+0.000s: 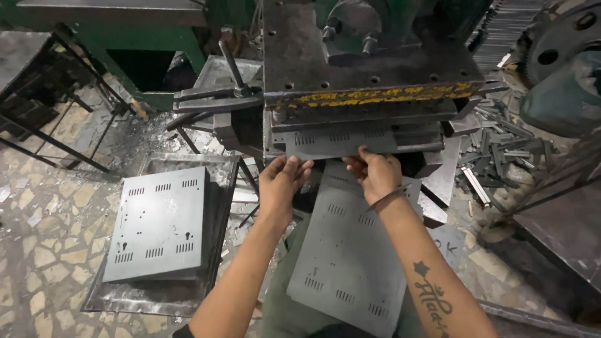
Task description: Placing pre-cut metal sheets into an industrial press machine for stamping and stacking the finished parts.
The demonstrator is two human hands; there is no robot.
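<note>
Floor: cracked stone paving [44, 250] littered with metal chips and offcuts, seen from above.
Press: a big green machine with a dark steel block [369, 56] drilled with holes and a worn yellow stripe along its lower edge; its slot faces the person.
Side frames: a dark metal stand [44, 94] at far left, a flat dark table [563, 225] at right.
Scrap heap: short grey strips [507, 150] piled to the right of the press.
Finished stack: grey sheet panels [159, 222] with rows of slots and keyholes, lying on a larger tray-like plate left of the arms.
Lap stack: more slotted grey panels [354, 250] resting between the forearms, tilted toward the press.
Work sheet: a slotted grey sheet [341, 143] lying in the press slot, its near edge sticking out.
Left hand [282, 181]: fingers curled upward, tips at the sheet's near edge, gripping it.
Right hand [375, 172]: clenched on the same edge just beside the left; a thin bangle sits at the wrist.
</note>
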